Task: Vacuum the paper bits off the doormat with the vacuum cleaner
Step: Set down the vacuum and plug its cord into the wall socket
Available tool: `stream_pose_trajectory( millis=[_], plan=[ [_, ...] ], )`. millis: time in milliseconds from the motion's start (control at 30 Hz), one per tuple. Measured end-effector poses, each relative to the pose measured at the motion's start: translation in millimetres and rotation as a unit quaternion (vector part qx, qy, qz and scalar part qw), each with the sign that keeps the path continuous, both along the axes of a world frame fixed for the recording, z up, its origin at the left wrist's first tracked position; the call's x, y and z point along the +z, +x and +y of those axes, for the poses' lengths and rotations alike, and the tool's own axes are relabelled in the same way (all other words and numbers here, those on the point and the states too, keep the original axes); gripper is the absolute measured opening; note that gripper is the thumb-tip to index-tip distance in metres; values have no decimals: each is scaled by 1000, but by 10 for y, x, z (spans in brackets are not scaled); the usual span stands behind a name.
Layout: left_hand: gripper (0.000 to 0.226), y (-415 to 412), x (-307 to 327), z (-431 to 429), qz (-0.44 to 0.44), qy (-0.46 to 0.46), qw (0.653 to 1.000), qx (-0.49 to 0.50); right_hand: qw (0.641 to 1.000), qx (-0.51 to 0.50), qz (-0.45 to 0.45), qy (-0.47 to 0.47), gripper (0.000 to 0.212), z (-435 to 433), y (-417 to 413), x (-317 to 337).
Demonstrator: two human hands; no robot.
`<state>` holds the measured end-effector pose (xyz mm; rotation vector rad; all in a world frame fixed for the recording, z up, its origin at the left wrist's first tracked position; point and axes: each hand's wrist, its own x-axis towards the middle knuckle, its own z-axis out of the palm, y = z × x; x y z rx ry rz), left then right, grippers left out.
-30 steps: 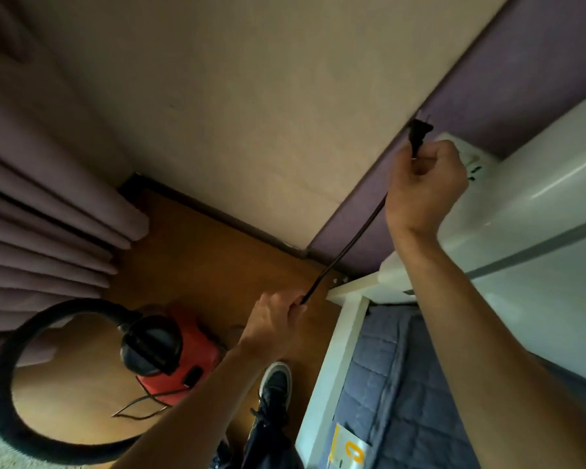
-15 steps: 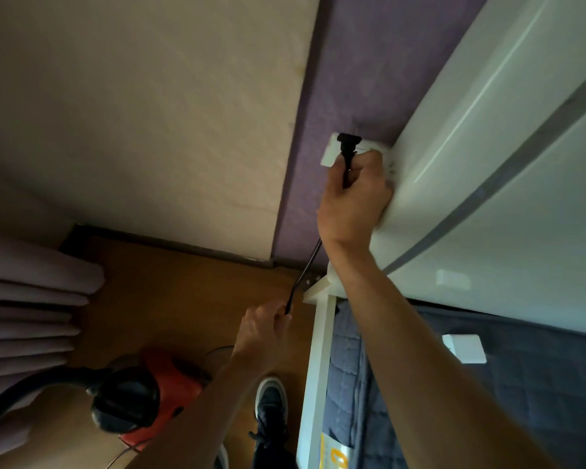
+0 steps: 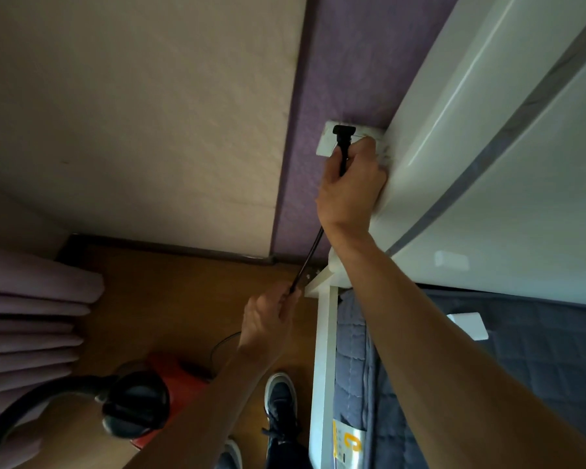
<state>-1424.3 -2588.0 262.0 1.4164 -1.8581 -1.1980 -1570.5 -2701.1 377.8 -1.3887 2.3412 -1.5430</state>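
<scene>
1. My right hand (image 3: 351, 184) is closed round the moulded neck of the plug (image 3: 343, 132). The plug head sits just above the fingers, against the white socket plate (image 3: 324, 145). I cannot tell whether the pins are fully seated.

2. My left hand (image 3: 268, 316) grips the cord (image 3: 307, 262) below and to the left of the right hand. The cord runs nearly straight between the two hands.

3. The vacuum cleaner (image 3: 180, 375) stands on the floor well below the left hand, and its hose (image 3: 17, 414) curves away to the left. The doormat and the paper bits are not in view.

4. Handling, as I judge it:
- The plug is light and rigid. Hold it by the moulded body and push in line with the pins.
- The cord is limp and smooth. It gives no push, so use it only to feed slack.
- The canister looks moderately heavy. Move it by its body, not by the soft hose.
</scene>
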Motion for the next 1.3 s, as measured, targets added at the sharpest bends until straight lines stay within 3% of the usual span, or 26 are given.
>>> stream_pose_trajectory(
  millis=[67,167,433,733,933,1300],
  plan=[
    [33,48,7,9,12,-7,1000,-4,1000,-1,6,6,10,-3,3,-5],
    [4,104,38,-2,17,-3,1000,-5,1000,-4,10,11,8,-11,8,-26],
    [47,336,63,35,42,-20,999,-11,998,-53,-28,31,6,-4,86,-251],
    [41,533,65,42,58,-59,995,-55,992,-87,-38,80,12,15,127,-327],
    [36,468,153,0,111,7,994,-22,991,-108,-47,70,8,-46,116,-324],
    [35,402,181,52,152,31,988,-25,990,-128,-48,32,9,-53,118,-360]
  ],
)
